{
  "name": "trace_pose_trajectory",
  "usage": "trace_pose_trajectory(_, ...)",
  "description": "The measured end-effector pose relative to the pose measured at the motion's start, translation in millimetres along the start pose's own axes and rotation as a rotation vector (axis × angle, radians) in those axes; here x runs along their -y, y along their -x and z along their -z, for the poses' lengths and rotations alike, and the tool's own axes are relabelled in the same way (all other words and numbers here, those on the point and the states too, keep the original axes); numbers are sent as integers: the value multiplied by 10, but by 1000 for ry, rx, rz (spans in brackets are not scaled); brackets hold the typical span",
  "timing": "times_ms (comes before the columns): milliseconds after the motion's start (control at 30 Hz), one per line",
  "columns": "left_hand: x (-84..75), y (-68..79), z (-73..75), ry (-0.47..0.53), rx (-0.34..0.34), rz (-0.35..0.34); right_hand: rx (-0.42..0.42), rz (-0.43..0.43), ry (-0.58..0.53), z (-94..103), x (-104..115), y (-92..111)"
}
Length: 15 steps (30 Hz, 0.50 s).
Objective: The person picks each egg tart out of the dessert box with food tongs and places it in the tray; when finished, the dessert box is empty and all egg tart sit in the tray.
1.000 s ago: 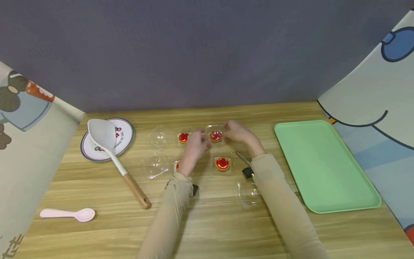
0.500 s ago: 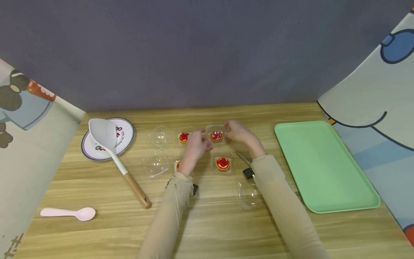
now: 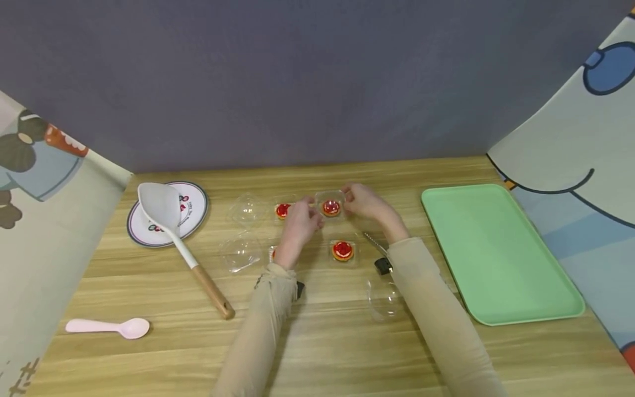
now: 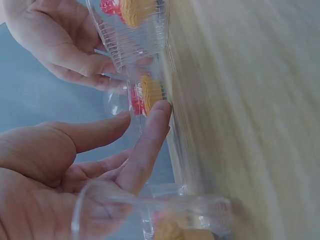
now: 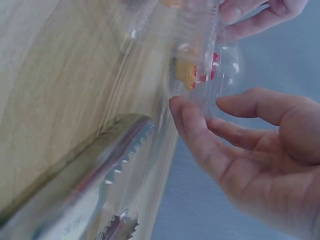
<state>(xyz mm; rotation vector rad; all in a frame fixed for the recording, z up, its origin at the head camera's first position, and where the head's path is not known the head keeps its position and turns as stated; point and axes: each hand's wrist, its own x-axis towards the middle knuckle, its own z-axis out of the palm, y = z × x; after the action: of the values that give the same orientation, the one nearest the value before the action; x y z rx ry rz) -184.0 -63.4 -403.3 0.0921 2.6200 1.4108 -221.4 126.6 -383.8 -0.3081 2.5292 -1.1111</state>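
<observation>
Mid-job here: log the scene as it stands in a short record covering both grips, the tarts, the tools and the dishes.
Left grip: pinches left edge of back-right tart box
Right grip: pinches its right edge
Lid: clear dome over the red-topped tart; latching unclear
Back-left tart: partly hidden
Front-right tart: uncovered
Front-left tart: mostly hidden by left wrist
Serrated tongs: metal, near right grip
Tray: green, far right
Plate: beneath white turner
Spoon: pink, front left

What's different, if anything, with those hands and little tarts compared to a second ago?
Nothing visibly moved, was picked up or let go; the view only drifts slightly. The left hand and right hand stay at either side of the same clear box, its tart inside. The tray, spoon and plate stayed put.
</observation>
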Motion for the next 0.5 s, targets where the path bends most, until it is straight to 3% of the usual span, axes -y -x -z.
trace_pose_trajectory(300, -22, 9, -7, 3, 2, 10, -38, 22, 51, 1, 49, 68)
trace_pose_trajectory(500, -25, 16, -5, -35, -1, -26, -61, 62, 139, 2, 54, 73)
